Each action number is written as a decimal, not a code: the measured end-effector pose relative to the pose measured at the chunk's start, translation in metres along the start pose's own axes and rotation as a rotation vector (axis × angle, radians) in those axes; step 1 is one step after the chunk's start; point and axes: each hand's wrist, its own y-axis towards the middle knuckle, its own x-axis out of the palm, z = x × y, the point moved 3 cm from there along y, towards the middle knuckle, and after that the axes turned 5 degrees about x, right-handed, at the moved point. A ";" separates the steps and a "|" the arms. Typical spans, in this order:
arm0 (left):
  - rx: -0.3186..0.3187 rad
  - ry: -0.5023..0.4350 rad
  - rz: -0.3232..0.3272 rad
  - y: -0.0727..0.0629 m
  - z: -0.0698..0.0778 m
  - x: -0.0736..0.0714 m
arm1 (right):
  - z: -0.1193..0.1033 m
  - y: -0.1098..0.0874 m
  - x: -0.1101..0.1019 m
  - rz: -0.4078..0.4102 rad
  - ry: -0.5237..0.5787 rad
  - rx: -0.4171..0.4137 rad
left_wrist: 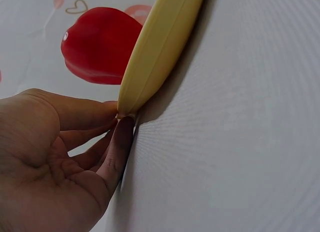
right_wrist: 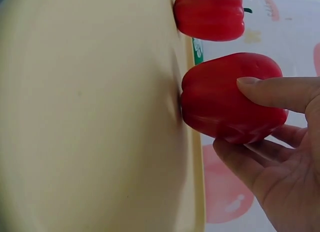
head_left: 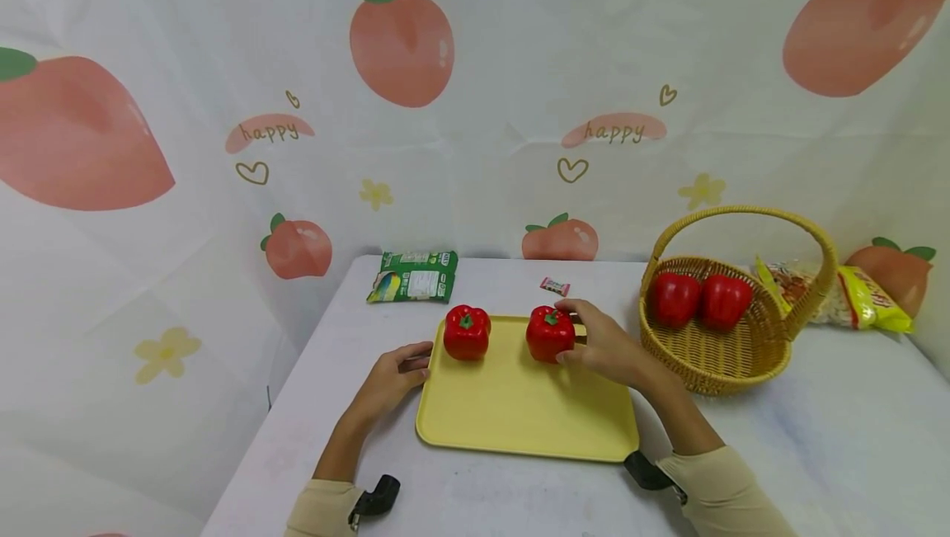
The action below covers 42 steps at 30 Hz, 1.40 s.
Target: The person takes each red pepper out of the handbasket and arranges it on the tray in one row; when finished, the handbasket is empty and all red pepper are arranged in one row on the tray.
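A yellow tray lies on the white table, and its left rim is pinched between the thumb and fingers of my left hand. On the tray's far left part stands a red bell pepper with a green stem. My right hand grips a second red bell pepper toward the far right part of the tray. In the right wrist view the thumb presses one side of that pepper, fingers on the other, its base right at the tray surface.
A yellow wicker basket with a tall handle stands right of the tray, holding two red bell peppers. Behind it lies a yellow-ended snack bag. A green packet and a small pink wrapped candy lie toward the back.
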 end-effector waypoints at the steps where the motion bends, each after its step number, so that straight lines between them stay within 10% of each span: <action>1: 0.000 0.000 0.000 0.000 0.000 0.000 | 0.000 0.000 0.000 -0.001 -0.001 0.001; 42: 0.008 -0.022 0.005 -0.001 0.001 0.001 | 0.002 -0.001 0.003 0.014 -0.030 -0.049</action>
